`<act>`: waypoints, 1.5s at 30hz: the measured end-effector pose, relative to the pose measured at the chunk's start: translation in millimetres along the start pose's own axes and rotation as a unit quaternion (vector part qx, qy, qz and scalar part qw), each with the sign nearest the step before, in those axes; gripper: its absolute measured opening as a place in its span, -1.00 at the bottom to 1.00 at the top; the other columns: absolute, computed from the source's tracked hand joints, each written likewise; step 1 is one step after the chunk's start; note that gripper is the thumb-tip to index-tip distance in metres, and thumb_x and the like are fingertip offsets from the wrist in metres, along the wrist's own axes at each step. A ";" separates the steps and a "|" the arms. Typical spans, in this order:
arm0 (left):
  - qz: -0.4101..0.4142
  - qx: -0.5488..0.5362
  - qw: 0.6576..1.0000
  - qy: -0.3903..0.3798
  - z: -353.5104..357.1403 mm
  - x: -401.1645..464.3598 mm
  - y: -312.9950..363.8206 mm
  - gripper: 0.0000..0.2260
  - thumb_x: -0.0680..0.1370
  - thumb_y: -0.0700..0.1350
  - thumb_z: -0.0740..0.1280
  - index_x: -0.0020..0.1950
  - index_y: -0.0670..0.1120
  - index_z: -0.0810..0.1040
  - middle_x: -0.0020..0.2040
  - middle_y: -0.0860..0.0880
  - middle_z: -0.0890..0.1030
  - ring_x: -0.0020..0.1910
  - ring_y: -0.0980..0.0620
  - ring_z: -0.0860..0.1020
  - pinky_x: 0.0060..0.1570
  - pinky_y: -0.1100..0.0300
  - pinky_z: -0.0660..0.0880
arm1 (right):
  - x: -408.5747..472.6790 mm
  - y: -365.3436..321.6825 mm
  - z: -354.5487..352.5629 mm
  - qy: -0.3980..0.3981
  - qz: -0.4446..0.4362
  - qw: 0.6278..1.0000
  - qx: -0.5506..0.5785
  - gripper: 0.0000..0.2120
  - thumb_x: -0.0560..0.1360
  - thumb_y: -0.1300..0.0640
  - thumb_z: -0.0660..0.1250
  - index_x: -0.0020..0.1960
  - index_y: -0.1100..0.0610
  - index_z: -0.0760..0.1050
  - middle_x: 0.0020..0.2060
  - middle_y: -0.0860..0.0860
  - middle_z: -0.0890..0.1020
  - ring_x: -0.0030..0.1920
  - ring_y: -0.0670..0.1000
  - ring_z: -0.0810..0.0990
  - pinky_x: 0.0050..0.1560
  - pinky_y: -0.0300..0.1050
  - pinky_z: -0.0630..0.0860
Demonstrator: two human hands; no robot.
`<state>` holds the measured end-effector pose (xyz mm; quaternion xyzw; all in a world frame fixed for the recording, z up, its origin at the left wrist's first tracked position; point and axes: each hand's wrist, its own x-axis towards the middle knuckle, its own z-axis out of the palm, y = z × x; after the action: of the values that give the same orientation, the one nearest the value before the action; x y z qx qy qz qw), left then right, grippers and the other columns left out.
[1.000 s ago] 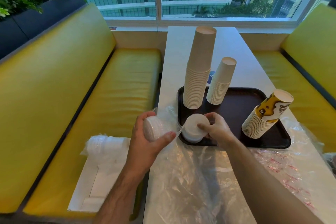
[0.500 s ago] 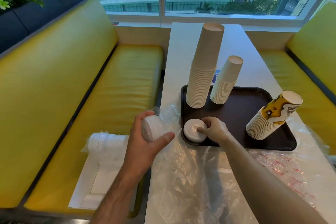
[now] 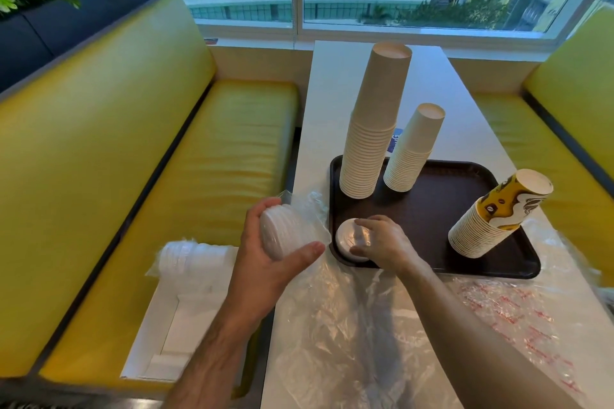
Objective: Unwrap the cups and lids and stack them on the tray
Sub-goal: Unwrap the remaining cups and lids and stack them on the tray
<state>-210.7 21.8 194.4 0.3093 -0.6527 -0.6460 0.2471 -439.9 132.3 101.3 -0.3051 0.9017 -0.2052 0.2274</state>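
Window booth, white table [image 3: 335, 83], brown tray [image 3: 432, 219]. Lids [image 3: 349, 239] set at tray's near-left corner, pinched by right hand [image 3: 382, 242]. Wrapped lids [image 3: 282, 232] gripped in left hand [image 3: 265, 259]. Judged light, thin, slippery; best taken by the rims.
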 end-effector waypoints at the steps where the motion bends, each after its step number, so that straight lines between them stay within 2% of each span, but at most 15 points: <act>1: 0.001 0.000 1.000 -0.003 0.4 -0.3 0.5 -0.20 0.11 0.23 0.62 0.29 0.37 0.36 0.26 0.03 0.48 0.21 -0.10 0.58 0.04 -0.16 0.66 | 0.0 0.1 -0.2 0.001 0.001 1.000 0.006 -0.32 0.39 -0.01 0.60 0.46 -0.06 0.47 0.39 -0.05 0.43 0.38 0.03 0.41 0.33 -0.12 0.37; 5: 0.013 0.010 1.000 -0.017 3.2 -3.4 1.7 -0.16 0.12 0.21 0.63 0.33 0.34 0.34 0.27 0.08 0.47 0.21 -0.01 0.58 0.06 -0.10 0.66 | -0.8 -3.7 -2.7 -0.001 0.003 1.000 0.015 -0.35 0.41 -0.03 0.58 0.45 -0.10 0.46 0.42 -0.03 0.39 0.42 0.07 0.37 0.39 -0.05 0.35; 10: 0.017 0.027 0.999 -0.032 7.5 -7.1 3.1 -0.12 0.12 0.25 0.62 0.37 0.36 0.30 0.32 0.08 0.44 0.26 -0.05 0.54 0.10 -0.10 0.65 | -14.3 -13.2 -18.0 0.015 0.016 0.999 0.036 -0.42 0.44 -0.14 0.50 0.42 -0.18 0.44 0.47 -0.05 0.33 0.45 0.12 0.32 0.43 0.26 0.36; 13: 0.023 0.036 0.999 -0.030 9.5 -7.9 3.0 -0.10 0.13 0.26 0.61 0.37 0.39 0.26 0.35 0.11 0.41 0.29 -0.01 0.52 0.16 -0.10 0.63 | -32.4 -32.5 -38.3 0.094 -0.045 0.986 0.129 -0.63 0.51 0.02 0.48 0.30 -0.09 0.55 0.31 -0.03 0.51 0.28 -0.03 0.52 0.33 0.08 0.50; 16: 0.026 0.045 0.998 -0.030 13.4 -9.0 3.2 -0.12 0.14 0.27 0.61 0.36 0.44 0.24 0.36 0.13 0.39 0.30 -0.01 0.50 0.18 -0.11 0.61 | -66.2 -66.3 -66.3 0.159 -0.104 0.945 0.267 -0.87 0.54 0.12 0.45 0.05 -0.08 0.63 0.04 -0.12 0.62 -0.03 -0.20 0.62 0.01 -0.22 0.61; 18: 0.029 0.053 0.998 -0.033 16.5 -9.8 3.8 -0.15 0.14 0.27 0.60 0.33 0.47 0.26 0.37 0.13 0.39 0.31 -0.02 0.50 0.17 -0.12 0.62 | -89.7 -84.7 -82.0 0.135 -0.172 0.929 0.297 -0.91 0.53 0.12 0.46 -0.03 -0.08 0.65 -0.03 -0.14 0.64 -0.04 -0.18 0.61 -0.10 -0.34 0.56; 20: 0.034 0.059 0.997 -0.035 18.8 -9.9 4.1 -0.17 0.15 0.29 0.60 0.32 0.48 0.27 0.38 0.11 0.40 0.30 -0.04 0.51 0.14 -0.12 0.63 | -106.9 -96.3 -92.2 0.064 -0.211 0.934 0.282 -0.96 0.52 0.08 0.47 -0.04 -0.03 0.68 -0.02 -0.17 0.63 -0.03 -0.18 0.61 -0.09 -0.39 0.52; 24: 0.041 0.055 0.997 -0.041 23.7 -11.3 5.5 -0.17 0.16 0.30 0.59 0.34 0.45 0.27 0.37 0.06 0.41 0.27 -0.08 0.54 0.05 -0.10 0.66 | -115.3 -95.6 -97.0 -0.018 -0.193 0.958 0.210 -0.89 0.47 -0.09 0.49 -0.07 -0.09 0.68 0.03 -0.23 0.56 0.02 -0.21 0.57 -0.11 -0.35 0.50; 26: 0.048 0.052 0.996 -0.048 25.8 -12.6 6.7 -0.19 0.18 0.27 0.58 0.34 0.44 0.27 0.37 0.07 0.41 0.27 -0.07 0.54 0.03 -0.08 0.67 | -116.4 -94.0 -98.5 -0.046 -0.186 0.961 0.201 -0.90 0.45 -0.10 0.49 -0.10 -0.10 0.69 0.04 -0.25 0.56 0.03 -0.21 0.57 -0.08 -0.31 0.50; 29: 0.054 0.048 0.996 -0.055 28.8 -15.0 8.9 -0.22 0.20 0.24 0.57 0.32 0.44 0.28 0.35 0.07 0.41 0.26 -0.08 0.54 0.01 -0.07 0.68 | -119.1 -92.5 -100.4 -0.068 -0.181 0.958 0.210 -0.92 0.45 -0.05 0.51 -0.13 -0.07 0.72 0.04 -0.23 0.58 0.05 -0.21 0.56 0.00 -0.27 0.50; 34: 0.048 -0.001 0.995 -0.086 32.5 -21.0 13.5 -0.25 0.21 0.18 0.59 0.31 0.41 0.32 0.32 0.05 0.43 0.20 -0.10 0.58 -0.02 -0.09 0.68 | -122.5 -86.7 -104.1 -0.094 -0.195 0.940 0.264 -0.84 0.39 -0.09 0.49 -0.14 -0.03 0.73 0.01 -0.27 0.60 0.13 -0.22 0.56 0.10 -0.20 0.51; 37: 0.041 -0.052 0.991 -0.118 33.9 -22.6 14.7 -0.24 0.23 0.10 0.61 0.34 0.34 0.34 0.34 -0.05 0.44 0.21 -0.18 0.59 -0.03 -0.11 0.67 | -126.4 -82.1 -103.7 -0.127 -0.204 0.914 0.327 -0.82 0.43 0.02 0.48 -0.08 0.11 0.73 0.04 -0.13 0.64 0.15 -0.06 0.62 0.11 -0.10 0.62; 41: 0.028 -0.109 0.984 -0.139 36.1 -22.7 13.5 -0.28 0.25 0.03 0.61 0.32 0.32 0.38 0.34 -0.13 0.45 0.22 -0.24 0.58 -0.02 -0.09 0.64 | -133.2 -81.3 -106.0 -0.160 -0.194 0.882 0.399 -0.74 0.47 0.12 0.42 0.02 0.31 0.66 0.08 0.09 0.67 0.12 0.17 0.67 0.08 -0.02 0.67; 45: 0.016 -0.148 0.982 -0.117 34.6 -21.1 12.1 -0.34 0.23 0.01 0.59 0.25 0.37 0.44 0.30 -0.10 0.49 0.19 -0.19 0.62 -0.06 -0.03 0.64 | -137.0 -82.4 -109.5 -0.129 -0.160 0.887 0.412 -0.76 0.47 0.05 0.39 0.05 0.16 0.67 -0.02 0.07 0.72 0.05 0.18 0.69 0.17 0.17 0.63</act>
<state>-222.3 60.6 206.7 0.1808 -0.5792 -0.7631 0.2224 -363.7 185.7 271.3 -0.3480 0.6374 -0.5512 0.4109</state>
